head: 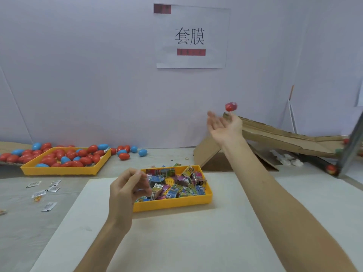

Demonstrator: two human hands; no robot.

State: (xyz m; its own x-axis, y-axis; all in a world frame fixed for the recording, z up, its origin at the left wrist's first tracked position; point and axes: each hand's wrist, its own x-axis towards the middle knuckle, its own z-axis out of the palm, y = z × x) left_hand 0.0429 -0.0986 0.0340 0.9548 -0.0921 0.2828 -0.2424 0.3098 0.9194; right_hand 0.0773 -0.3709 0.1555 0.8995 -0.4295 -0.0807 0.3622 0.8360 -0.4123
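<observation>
The right hand [225,126] is spread open, palm up. The red plastic egg [231,106] is airborne just above its fingertips, over the top of the cardboard chute [275,134], probably to roll down it. The left hand [127,189] curls over the yellow tray [172,205] of printed wrappers [176,185]; blur hides whether it pinches 1.

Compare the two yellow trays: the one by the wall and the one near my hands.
The egg tray is heaped with red and blue eggs; the packet tray holds colourful printed packets, with bare perforated floor showing in its middle. The egg tray sits on the grey table by the wall; the packet tray sits on the white board, nearer. Both are shallow, yellow and rectangular.
</observation>
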